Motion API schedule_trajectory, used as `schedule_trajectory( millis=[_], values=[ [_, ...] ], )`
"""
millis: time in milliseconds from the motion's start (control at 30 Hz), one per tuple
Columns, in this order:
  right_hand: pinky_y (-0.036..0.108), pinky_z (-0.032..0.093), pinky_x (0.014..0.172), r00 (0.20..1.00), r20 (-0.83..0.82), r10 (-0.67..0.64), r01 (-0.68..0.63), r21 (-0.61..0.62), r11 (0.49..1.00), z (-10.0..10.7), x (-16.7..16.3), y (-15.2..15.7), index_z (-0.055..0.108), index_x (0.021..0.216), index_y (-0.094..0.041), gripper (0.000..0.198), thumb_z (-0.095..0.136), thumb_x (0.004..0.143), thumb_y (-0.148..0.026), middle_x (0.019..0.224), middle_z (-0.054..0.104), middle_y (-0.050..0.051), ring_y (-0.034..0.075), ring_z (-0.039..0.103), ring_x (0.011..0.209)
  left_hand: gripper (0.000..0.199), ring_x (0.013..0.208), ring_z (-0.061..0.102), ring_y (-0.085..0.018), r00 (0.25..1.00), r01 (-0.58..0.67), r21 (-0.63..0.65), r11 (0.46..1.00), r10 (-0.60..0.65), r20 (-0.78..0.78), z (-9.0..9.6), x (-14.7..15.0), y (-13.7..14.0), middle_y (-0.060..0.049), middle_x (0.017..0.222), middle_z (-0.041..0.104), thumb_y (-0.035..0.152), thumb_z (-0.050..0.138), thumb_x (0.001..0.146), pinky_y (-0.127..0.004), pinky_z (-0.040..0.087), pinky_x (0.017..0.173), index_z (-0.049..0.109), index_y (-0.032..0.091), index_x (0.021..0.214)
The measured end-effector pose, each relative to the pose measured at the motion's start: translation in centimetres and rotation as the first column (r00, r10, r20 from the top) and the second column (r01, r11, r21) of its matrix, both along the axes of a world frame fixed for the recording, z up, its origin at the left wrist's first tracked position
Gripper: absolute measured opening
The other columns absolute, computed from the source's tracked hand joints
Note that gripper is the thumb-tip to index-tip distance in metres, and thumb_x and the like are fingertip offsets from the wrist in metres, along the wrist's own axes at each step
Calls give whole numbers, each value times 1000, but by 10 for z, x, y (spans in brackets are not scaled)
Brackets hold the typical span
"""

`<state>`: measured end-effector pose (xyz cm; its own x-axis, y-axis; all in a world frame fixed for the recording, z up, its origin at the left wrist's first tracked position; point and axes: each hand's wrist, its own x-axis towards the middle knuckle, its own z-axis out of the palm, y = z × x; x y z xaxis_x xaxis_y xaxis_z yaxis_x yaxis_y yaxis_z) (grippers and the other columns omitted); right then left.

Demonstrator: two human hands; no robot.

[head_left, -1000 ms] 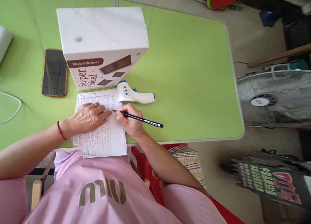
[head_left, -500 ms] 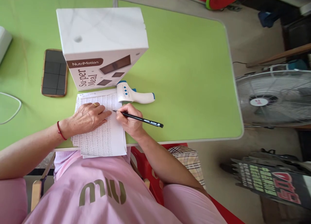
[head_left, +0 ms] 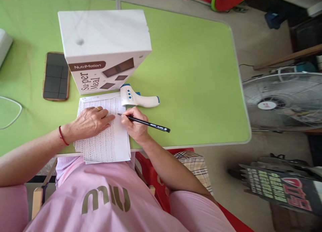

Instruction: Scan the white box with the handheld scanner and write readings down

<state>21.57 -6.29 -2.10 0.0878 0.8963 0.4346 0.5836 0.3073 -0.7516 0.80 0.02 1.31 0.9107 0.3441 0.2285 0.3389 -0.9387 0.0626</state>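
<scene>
Sheets of paper (head_left: 105, 148) covered in rows of handwriting lie at the table's near edge, overhanging it slightly. My left hand (head_left: 92, 122) rests flat on them with its fingers stretched out. In my right hand (head_left: 136, 124) I grip a black pen (head_left: 153, 125), its tip touching or just over the paper close to my left fingertips. A white and blue infrared thermometer (head_left: 138, 97) lies just beyond my right hand, its head over the top corner of the sheets.
Behind the papers stands a tall white box (head_left: 105, 34) marked NutriMotion. A phone (head_left: 56, 76) lies left of it, with a white cable (head_left: 20, 111) further left. The green table (head_left: 193, 81) ends at the right, near a floor fan (head_left: 276, 101). A red chair (head_left: 153, 178) is below.
My right hand and the pen have shifted very slightly, the pen's rear end a little to the right. My left hand stays in place on the paper.
</scene>
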Motion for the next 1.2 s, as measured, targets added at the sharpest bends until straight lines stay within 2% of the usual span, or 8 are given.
schedule_trajectory(
  millis=[300,467,633,1000,1200],
  values=[
    [26,44,50,999,44,-4,3,28,1000,0,-1,0,48,74,-26,14,55,86,-22,58,54,-7,11,49,50,23,61,57,-18,1000,-4,-12,1000,3,-18,0,0,0,-3,81,63,27,45,106,-32,41,54,65,18,111],
    [25,43,49,1000,-19,24,-23,40,999,1,0,-1,49,74,-26,15,57,86,-21,58,53,-7,10,49,49,23,61,57,-19,1000,-2,-10,1000,2,-5,0,0,0,-3,80,63,27,46,106,-32,41,53,66,18,110],
    [26,44,48,996,-83,-26,27,4,1000,-2,2,-2,49,77,-26,14,57,88,-24,60,53,-7,11,48,49,21,62,57,-18,999,2,-11,1000,-3,-33,1,-1,0,-3,81,63,28,48,105,-32,42,54,66,17,112],
    [26,42,47,999,-2,-39,39,-12,999,0,1,-1,48,75,-26,14,56,86,-23,57,53,-7,11,47,48,18,60,56,-18,1000,2,-9,1000,-2,-5,0,-1,0,-3,80,63,28,52,104,-32,40,53,66,18,111],
    [25,42,47,1000,-29,-8,9,40,999,1,0,-1,48,73,-25,17,57,85,-19,57,52,-7,10,47,47,20,62,56,-18,1000,3,-17,1000,-3,-26,0,0,0,-3,81,63,28,50,104,-32,41,54,66,18,111]
  ],
)
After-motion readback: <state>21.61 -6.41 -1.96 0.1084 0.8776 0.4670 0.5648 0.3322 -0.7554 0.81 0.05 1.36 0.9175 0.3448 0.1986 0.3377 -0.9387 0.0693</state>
